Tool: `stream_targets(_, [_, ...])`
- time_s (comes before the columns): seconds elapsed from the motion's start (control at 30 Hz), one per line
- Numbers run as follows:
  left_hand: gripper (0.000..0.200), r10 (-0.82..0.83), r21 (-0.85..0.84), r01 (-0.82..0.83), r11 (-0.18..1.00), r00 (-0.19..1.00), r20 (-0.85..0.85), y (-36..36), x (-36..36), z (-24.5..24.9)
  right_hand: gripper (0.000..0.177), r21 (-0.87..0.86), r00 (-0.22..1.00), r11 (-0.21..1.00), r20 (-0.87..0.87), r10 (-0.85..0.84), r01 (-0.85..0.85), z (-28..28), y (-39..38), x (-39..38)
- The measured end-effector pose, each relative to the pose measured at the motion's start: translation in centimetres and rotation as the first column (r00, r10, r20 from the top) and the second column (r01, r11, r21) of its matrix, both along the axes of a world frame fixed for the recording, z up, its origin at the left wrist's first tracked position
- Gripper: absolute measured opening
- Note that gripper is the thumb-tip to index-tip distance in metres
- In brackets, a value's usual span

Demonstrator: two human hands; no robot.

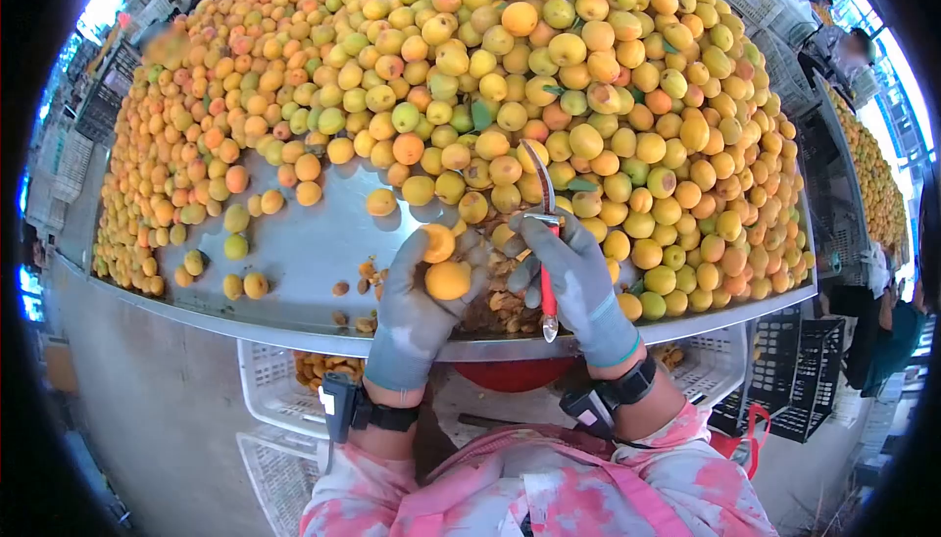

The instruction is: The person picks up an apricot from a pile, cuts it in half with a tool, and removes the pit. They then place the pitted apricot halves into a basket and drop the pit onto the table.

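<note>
Left hand point(407, 307), half-curled, cradles two orange fruit pieces point(449, 280); right hand point(580, 277) grips a red-handled knife point(548, 292), blade toward twelve o'clock. Brown scraps point(508, 314) litter the table point(304, 253) between; heaped fruit point(431, 57) spans ten to two.

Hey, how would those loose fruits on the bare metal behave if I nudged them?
The loose fruits would probably roll easily, being roundish and resting on a smooth-looking metal table. Picked up, they're likely light, since each looks small beside your left hand.
</note>
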State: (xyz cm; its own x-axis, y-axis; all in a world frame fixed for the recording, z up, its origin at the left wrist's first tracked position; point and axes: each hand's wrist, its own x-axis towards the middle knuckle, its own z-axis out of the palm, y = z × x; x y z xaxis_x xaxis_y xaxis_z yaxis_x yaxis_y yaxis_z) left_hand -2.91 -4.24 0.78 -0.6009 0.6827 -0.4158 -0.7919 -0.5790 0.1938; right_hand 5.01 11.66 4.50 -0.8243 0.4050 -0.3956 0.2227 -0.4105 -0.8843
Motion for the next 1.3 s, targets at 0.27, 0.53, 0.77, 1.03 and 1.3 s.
stream_targets(0.27, [0.046, 0.265, -0.295, -0.363, 0.884, 0.909, -0.323, -13.8, 5.0, -0.1, 0.028, -0.027, 0.999, 1.000, -0.038, 0.008, -0.009, -0.8, 0.7, 0.6])
stream_targets(0.53, [0.049, -0.132, -0.782, -0.605, 0.151, 0.772, -0.622, -23.4, 6.1, -2.3, 0.030, -0.114, 0.992, 0.993, -0.130, -0.004, -0.010, -1.5, 1.6, 1.0])
stream_targets(0.77, [0.042, -0.486, -0.529, -0.703, 0.475, 0.292, -0.824, -11.4, 1.2, 2.6, 0.028, -0.186, 0.986, 0.978, -0.113, -0.119, 0.097, -1.0, 3.7, 1.6])
stream_targets(1.03, [0.040, -0.423, -0.640, -0.350, 0.684, 0.525, -0.739, 3.6, -2.8, -0.1, 0.029, -0.165, 0.957, 0.963, -0.167, -0.239, 0.212, -0.9, 7.0, 2.4])
stream_targets(1.3, [0.049, -0.832, -0.342, -0.840, 0.421, -0.208, -0.514, 13.1, -6.1, -2.2, 0.027, -0.224, 0.928, 0.929, -0.165, -0.334, 0.294, 0.0, 8.2, 2.9])
